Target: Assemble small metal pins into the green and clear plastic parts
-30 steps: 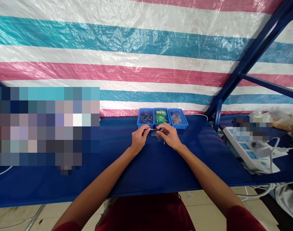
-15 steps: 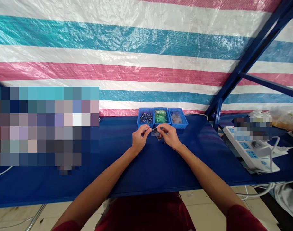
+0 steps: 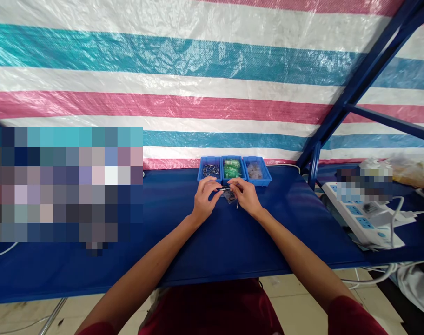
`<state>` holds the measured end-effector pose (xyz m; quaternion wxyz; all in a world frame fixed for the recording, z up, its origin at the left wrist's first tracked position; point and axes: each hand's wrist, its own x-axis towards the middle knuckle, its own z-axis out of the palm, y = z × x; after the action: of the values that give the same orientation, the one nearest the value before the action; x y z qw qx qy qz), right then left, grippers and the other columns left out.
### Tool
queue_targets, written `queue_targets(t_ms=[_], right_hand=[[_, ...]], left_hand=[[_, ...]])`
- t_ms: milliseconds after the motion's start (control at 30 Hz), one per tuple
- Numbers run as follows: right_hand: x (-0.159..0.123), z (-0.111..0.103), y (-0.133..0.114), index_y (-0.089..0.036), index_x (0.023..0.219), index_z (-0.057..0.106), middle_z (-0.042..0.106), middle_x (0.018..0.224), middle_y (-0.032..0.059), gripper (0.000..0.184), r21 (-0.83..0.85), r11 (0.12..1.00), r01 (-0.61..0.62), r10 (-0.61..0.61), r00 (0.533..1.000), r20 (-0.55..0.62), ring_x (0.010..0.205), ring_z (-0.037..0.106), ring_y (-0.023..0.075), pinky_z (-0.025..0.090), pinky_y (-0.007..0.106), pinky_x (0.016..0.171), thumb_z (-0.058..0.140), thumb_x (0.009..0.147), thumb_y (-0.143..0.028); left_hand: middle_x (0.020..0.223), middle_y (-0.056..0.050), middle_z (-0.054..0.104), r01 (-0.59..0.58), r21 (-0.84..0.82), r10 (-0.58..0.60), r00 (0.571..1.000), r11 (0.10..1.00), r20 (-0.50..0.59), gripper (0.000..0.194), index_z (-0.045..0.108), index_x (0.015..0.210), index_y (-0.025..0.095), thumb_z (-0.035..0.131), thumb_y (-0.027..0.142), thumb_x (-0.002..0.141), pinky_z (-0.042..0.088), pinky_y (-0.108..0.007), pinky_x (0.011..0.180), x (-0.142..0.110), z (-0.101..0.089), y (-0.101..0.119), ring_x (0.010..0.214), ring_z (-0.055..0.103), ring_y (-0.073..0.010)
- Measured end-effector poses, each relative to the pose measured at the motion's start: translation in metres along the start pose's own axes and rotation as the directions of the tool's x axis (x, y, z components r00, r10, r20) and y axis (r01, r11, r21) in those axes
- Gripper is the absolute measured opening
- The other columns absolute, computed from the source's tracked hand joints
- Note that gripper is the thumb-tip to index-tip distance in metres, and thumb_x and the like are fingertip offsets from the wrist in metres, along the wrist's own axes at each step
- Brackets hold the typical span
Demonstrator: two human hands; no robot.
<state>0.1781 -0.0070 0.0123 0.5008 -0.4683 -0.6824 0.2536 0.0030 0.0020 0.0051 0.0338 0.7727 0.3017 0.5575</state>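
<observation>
Above the blue table, my right hand (image 3: 246,195) is closed in a pinch on a thin rod-like piece (image 3: 225,189), dark with a pale end; its exact kind is too small to tell. My left hand (image 3: 205,200) is beside the piece's left end, its thumb and forefinger slightly apart. Below the fingertips lies a small clear plastic bag (image 3: 228,196) with small dark pieces on or in it. Another short thin piece (image 3: 237,204) shows just under my right hand. Behind the hands stand three blue bins; the left bin (image 3: 209,177) holds several thin metal-looking pieces.
The middle bin (image 3: 234,179) contains green packets, the right bin (image 3: 262,182) clear plastic bags. A white power strip (image 3: 358,215) with plugged cables lies at the right, near a blue metal frame (image 3: 314,163). Striped sheeting (image 3: 212,83) hangs behind. The left side is blurred out.
My left thumb and forefinger have parted from their pinch at the rod-like piece's left end. My right hand keeps its grip in nearly the same place.
</observation>
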Motion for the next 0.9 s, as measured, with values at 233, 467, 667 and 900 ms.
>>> queue_targets(t_ms=[233,467,667,900], right_hand=[[-0.0003,0.0008,-0.0024,-0.018,0.093,0.062,0.059,0.066,0.0006,0.022,-0.009,1.0,-0.01,0.01,1.0,-0.008,0.055,0.053,0.0135,0.042,0.024,0.053,0.049,0.088,-0.035],[-0.001,0.0011,-0.0017,-0.019,0.094,0.062,0.059,0.066,0.0001,0.02,-0.007,1.0,-0.005,0.005,1.0,-0.004,0.052,0.052,0.0126,0.042,0.024,0.052,0.049,0.088,-0.033],[-0.0015,0.0008,-0.0049,-0.02,0.095,0.062,0.062,0.069,0.0,0.021,0.038,0.999,-0.033,0.032,0.999,0.016,0.048,0.053,0.0118,0.046,0.025,0.052,0.05,0.088,-0.036],[-0.0018,0.0024,-0.0044,-0.019,0.093,0.063,0.065,0.083,0.0036,0.018,0.038,0.999,0.012,-0.013,1.0,0.028,0.054,0.058,0.0123,0.05,0.026,0.054,0.055,0.085,-0.034]], left_hand=[[0.093,-0.007,0.063,-0.022,0.034,0.021,0.999,0.999,0.03,0.007,0.062,0.091,0.017,0.056,0.02,0.09,0.054,-0.034,0.083,-0.001,0.001,-0.0011,0.094,0.061,-0.0174],[0.103,-0.008,0.061,-0.036,0.01,0.035,0.999,0.999,0.04,0.008,0.063,0.093,0.017,0.057,0.018,0.089,0.054,-0.032,0.083,-0.0024,0.0016,-0.0023,0.089,0.062,-0.015],[0.1,-0.008,0.061,-0.032,0.023,0.031,0.999,0.999,0.025,0.008,0.063,0.092,0.017,0.056,0.019,0.089,0.053,-0.032,0.085,-0.0018,0.0015,-0.0023,0.093,0.061,-0.0159],[0.096,-0.007,0.06,0.008,0.067,-0.008,1.0,0.998,0.0,0.009,0.064,0.093,0.017,0.056,0.021,0.09,0.053,-0.032,0.084,-0.0008,0.0009,-0.0029,0.096,0.059,-0.0169]])
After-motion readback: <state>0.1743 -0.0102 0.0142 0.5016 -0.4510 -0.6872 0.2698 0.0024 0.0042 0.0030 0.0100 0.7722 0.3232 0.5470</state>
